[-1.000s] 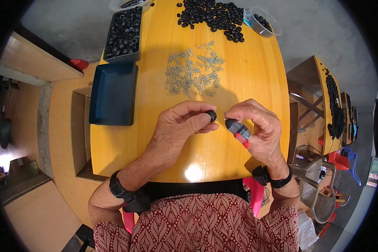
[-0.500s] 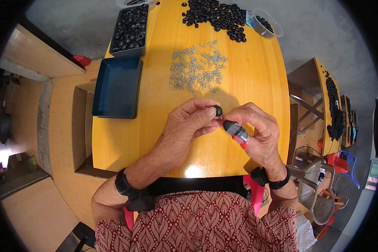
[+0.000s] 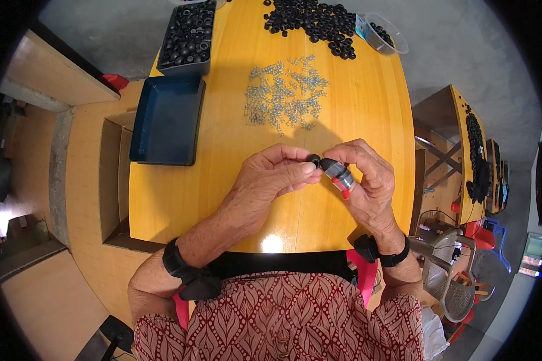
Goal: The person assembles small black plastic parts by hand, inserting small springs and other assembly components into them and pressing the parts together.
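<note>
My left hand pinches a small round black cap between thumb and fingers, above the near half of the table. A hollow or ring shows on its upturned side. Close against it, the fingers of my right hand are drawn together; what they hold, if anything, is hidden. The right thumb wears a black-tipped cover with clear and red bands. Beyond both hands, many small shiny metal pieces lie scattered on the yellow wooden table.
A dark blue shallow tray sits at the left edge. Behind it stands a dark bin of black caps. A pile of black rings and a clear round tub are at the far side. Chairs stand at right.
The black cap has been turned so that its hollow or ringed side shows. My right fingers have come closer to it, and both hands have shifted slightly.
</note>
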`<act>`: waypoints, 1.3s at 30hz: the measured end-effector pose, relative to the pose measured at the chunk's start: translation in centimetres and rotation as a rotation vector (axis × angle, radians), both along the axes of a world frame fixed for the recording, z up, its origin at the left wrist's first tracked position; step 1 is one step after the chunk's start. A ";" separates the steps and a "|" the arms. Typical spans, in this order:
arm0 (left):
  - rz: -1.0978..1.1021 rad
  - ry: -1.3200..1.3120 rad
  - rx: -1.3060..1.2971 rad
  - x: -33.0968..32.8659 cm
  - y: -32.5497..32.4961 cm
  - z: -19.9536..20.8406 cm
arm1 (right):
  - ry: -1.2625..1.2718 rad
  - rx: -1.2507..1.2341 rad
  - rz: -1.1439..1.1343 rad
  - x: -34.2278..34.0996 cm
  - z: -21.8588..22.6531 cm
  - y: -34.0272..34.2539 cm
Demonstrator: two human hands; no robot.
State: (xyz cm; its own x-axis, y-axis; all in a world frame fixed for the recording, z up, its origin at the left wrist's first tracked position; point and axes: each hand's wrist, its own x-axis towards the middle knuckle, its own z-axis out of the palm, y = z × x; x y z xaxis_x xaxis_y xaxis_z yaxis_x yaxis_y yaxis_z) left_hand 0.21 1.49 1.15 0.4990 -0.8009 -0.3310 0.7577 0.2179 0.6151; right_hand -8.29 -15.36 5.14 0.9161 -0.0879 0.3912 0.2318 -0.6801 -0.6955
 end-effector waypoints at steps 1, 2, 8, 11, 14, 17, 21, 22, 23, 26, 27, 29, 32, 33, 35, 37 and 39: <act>0.000 0.000 0.000 0.0 0.0 0.0 | 0.012 0.021 0.005 0.0 0.0 0.0; 0.006 -0.012 0.018 0.1 0.0 -0.1 | 0.012 0.022 0.005 0.1 -0.1 0.1; 0.011 -0.053 0.043 0.2 0.0 -0.4 | 0.031 0.055 0.015 0.3 -0.3 0.4; -0.003 0.001 0.030 0.4 0.0 -0.5 | 0.037 0.097 0.024 0.1 -0.3 0.1; -0.016 0.063 0.024 0.4 0.0 -0.6 | 0.034 0.129 -0.024 -0.2 -0.1 0.1; -0.012 0.070 0.022 0.3 0.0 -0.9 | 0.000 0.062 -0.023 -0.2 0.1 0.4; -0.007 0.011 0.027 -0.1 0.0 -0.7 | 0.002 -0.028 -0.005 0.1 0.1 0.9; -0.006 0.011 0.028 -0.1 0.0 -0.8 | 0.014 -0.060 0.001 0.1 0.0 0.9; -0.004 0.016 0.027 -0.1 0.0 -1.0 | 0.015 -0.060 0.003 0.2 0.2 1.1; -0.008 0.035 0.024 0.1 0.1 -0.9 | 0.147 -0.003 -0.045 0.2 0.7 1.6; -0.017 0.048 0.021 0.2 0.1 -0.9 | 0.135 0.032 -0.046 0.1 0.8 1.5; -0.019 0.072 0.013 0.2 0.1 -0.8 | 0.120 0.065 -0.046 0.1 0.8 1.3; -0.029 0.095 -0.011 0.3 0.1 -0.6 | 0.018 -0.013 -0.042 0.2 0.2 0.9; -0.038 0.097 -0.026 0.2 0.1 -0.7 | -0.019 -0.127 -0.014 0.3 0.2 0.8; -0.027 0.098 -0.007 0.0 0.2 -0.8 | -0.070 -0.249 0.011 0.6 0.2 0.7; -0.015 0.092 0.008 0.1 0.3 -0.8 | -0.189 -0.418 0.072 0.8 0.0 0.6; -0.012 0.101 0.014 0.3 0.4 -0.8 | -0.209 -0.478 0.068 0.8 0.2 0.7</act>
State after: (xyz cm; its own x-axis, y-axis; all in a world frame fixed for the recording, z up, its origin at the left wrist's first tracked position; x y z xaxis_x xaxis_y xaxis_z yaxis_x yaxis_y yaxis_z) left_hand 0.48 1.85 0.37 0.4531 -0.8015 -0.3902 0.8184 0.2004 0.5386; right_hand -7.51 -14.69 5.30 0.8117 0.2019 0.5481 0.3867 -0.8890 -0.2452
